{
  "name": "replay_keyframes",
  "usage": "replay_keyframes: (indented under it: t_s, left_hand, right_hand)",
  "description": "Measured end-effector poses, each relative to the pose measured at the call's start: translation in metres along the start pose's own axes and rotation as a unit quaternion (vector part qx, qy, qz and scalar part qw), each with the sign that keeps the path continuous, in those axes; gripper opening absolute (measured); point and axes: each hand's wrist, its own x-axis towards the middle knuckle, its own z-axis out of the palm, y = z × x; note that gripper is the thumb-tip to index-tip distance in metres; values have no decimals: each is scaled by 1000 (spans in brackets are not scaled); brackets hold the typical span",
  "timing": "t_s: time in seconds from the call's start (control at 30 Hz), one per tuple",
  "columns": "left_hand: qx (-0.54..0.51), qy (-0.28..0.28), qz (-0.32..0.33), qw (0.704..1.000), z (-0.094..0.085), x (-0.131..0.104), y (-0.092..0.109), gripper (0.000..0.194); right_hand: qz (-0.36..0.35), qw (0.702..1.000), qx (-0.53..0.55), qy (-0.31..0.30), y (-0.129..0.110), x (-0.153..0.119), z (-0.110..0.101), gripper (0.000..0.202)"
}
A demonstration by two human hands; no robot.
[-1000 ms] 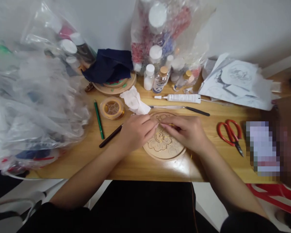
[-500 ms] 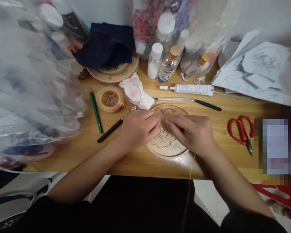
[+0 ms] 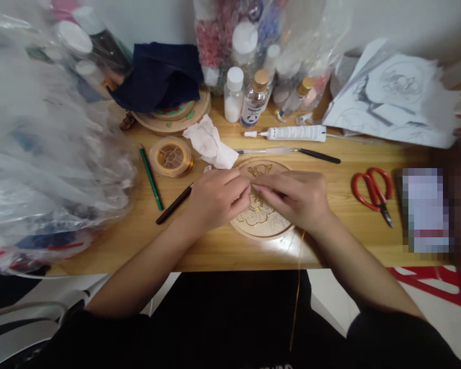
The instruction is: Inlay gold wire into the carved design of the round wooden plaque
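Note:
A round wooden disc (image 3: 259,218) with gold-coloured wire outlines lies near the table's front edge. My left hand (image 3: 223,197) is over its left side, fingers curled together in a pinch. From the right, my right hand (image 3: 295,197) meets it with thumb and forefinger pressed together. The fingertips almost touch above the disc, and whatever is between them is too small to make out. A gold wire (image 3: 298,282) hangs from beneath my right hand over the table edge, down in front of the dark clothing.
Red-handled cutters (image 3: 374,189) and a blurred-out phone (image 3: 426,210) lie right. A wire spool (image 3: 171,157), green pencil (image 3: 151,177), dark pen (image 3: 174,205) and crumpled tissue (image 3: 211,142) lie left. Behind are a white tube (image 3: 296,134), tweezers (image 3: 318,156), bottles (image 3: 254,100) and plastic bags (image 3: 54,143).
The view has shifted a little, so the table items appear further left and mostly higher. Both hands keep their pinch above the disc, and more of the hanging wire shows.

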Motion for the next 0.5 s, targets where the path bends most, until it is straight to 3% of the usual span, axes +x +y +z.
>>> replay_keyframes:
  t_s: [0.3, 0.5]
  left_hand:
    - [42, 8, 26, 999, 3, -3, -2, 25]
    - [33, 18, 16, 999, 5, -3, -2, 22]
  right_hand:
    - [-16, 999, -22, 25, -3, 3, 5, 13]
    - [27, 998, -51, 12, -5, 0, 9, 17]
